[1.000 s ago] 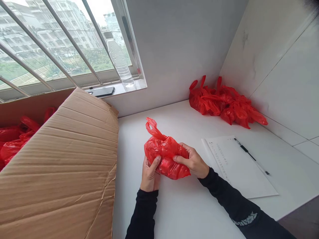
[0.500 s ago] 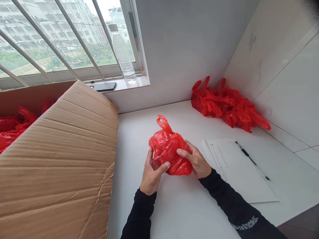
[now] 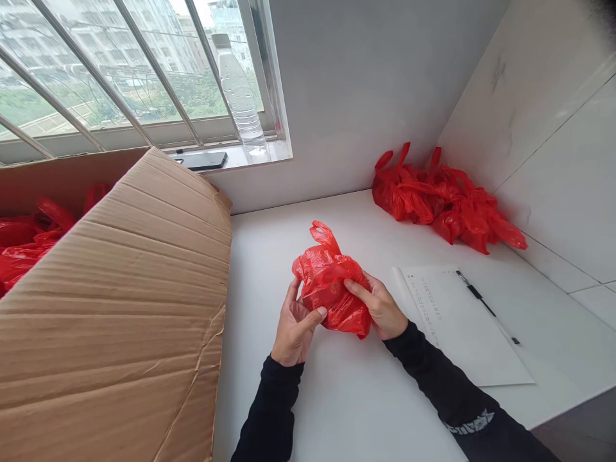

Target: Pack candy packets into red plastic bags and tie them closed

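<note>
A tied red plastic bag point(image 3: 332, 285) is held between both hands above the white table point(image 3: 337, 410), its handle loop pointing up and away. My left hand point(image 3: 296, 327) grips the bag's lower left side, thumb in front and fingers behind. On the right side, my right hand point(image 3: 378, 305) presses its thumb on the front of the bag, with the other fingers mostly hidden behind it. What lies inside the bag cannot be made out through the crinkled plastic.
At left stands an open cardboard box point(image 3: 120, 308) holding several red bags point(image 3: 33, 244). More red bags point(image 3: 443, 199) lie in the far right corner. A written notepad point(image 3: 462, 327) with a pen point(image 3: 486, 305) rests at right. A water bottle point(image 3: 240, 96) and a phone point(image 3: 206, 160) are on the windowsill.
The bag has been turned and squeezed slightly between my hands, and its plastic folds have shifted. Both hands keep their grip. The camera view has moved a little.
</note>
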Action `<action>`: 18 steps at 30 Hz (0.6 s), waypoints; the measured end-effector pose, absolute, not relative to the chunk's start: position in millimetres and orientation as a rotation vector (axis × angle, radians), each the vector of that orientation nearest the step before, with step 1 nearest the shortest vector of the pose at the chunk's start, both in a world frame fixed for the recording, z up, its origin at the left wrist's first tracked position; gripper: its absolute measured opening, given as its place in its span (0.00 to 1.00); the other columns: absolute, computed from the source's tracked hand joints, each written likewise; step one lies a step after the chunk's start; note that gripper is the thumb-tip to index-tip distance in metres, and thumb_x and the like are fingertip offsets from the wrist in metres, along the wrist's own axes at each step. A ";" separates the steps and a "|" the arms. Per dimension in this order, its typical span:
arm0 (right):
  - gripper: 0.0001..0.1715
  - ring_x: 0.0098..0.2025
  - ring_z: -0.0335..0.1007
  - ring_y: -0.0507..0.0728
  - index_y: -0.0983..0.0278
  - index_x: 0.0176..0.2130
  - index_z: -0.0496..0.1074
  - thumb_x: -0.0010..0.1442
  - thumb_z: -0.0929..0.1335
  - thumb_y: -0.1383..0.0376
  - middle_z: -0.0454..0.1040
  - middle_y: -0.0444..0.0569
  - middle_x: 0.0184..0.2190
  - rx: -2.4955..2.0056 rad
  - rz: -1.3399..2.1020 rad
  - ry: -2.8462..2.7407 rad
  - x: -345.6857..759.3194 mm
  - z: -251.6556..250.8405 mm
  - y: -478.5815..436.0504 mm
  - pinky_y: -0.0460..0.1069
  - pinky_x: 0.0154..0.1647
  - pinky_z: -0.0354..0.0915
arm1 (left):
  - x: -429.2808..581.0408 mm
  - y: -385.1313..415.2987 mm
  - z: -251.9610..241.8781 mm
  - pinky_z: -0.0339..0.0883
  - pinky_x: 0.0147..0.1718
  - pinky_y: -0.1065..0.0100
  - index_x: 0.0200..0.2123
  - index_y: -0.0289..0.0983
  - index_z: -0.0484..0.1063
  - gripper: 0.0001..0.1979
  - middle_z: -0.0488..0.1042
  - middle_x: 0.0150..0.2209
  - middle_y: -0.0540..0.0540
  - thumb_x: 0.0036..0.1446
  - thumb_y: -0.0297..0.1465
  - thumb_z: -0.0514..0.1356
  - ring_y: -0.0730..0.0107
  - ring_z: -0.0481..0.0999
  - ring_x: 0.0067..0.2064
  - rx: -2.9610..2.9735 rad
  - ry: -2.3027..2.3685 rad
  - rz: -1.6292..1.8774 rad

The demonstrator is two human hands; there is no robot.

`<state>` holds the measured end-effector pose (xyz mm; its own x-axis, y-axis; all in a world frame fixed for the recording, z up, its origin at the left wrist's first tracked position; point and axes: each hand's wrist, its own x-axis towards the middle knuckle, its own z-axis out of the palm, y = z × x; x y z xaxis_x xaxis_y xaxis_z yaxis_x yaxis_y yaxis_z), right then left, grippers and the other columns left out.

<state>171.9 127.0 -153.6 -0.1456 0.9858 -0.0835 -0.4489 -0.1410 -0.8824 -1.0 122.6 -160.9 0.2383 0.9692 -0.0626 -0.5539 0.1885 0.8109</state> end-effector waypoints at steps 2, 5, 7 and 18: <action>0.21 0.50 0.75 0.63 0.58 0.49 0.72 0.60 0.73 0.52 0.78 0.50 0.48 -0.862 1.569 -0.917 173.6 -153.0 126.5 0.58 0.55 0.70 | 0.4 122.0 -157.8 0.70 0.54 0.52 0.61 0.43 0.62 0.38 0.75 0.55 0.38 0.49 0.27 0.72 0.49 0.76 0.56 0.747 0.685 1.214; 0.29 0.53 0.73 0.62 0.57 0.55 0.67 0.57 0.76 0.58 0.75 0.50 0.52 -0.828 1.577 -1.082 175.9 -152.0 125.0 0.59 0.57 0.68 | 1.7 120.8 -152.5 0.70 0.55 0.52 0.59 0.42 0.63 0.35 0.76 0.54 0.39 0.50 0.28 0.72 0.49 0.77 0.55 0.741 0.727 1.271; 0.37 0.56 0.71 0.63 0.57 0.58 0.64 0.54 0.77 0.61 0.73 0.50 0.55 -0.801 1.581 -1.201 175.5 -151.8 123.7 0.60 0.59 0.67 | 1.9 120.4 -150.2 0.71 0.54 0.52 0.58 0.41 0.65 0.34 0.77 0.52 0.40 0.49 0.29 0.72 0.48 0.77 0.54 0.735 0.764 1.309; 0.34 0.52 0.72 0.61 0.58 0.56 0.65 0.53 0.78 0.63 0.74 0.49 0.52 -0.786 1.593 -1.228 173.1 -152.4 122.8 0.57 0.55 0.69 | 0.3 122.8 -156.9 0.71 0.54 0.53 0.53 0.41 0.69 0.27 0.77 0.52 0.41 0.51 0.30 0.71 0.47 0.75 0.57 0.724 0.771 1.322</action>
<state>173.1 122.8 -152.4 -0.3493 0.9354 0.0550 -0.2915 -0.0527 -0.9551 0.3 122.8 -156.9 0.0829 0.9936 -0.0771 -0.5564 0.1104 0.8235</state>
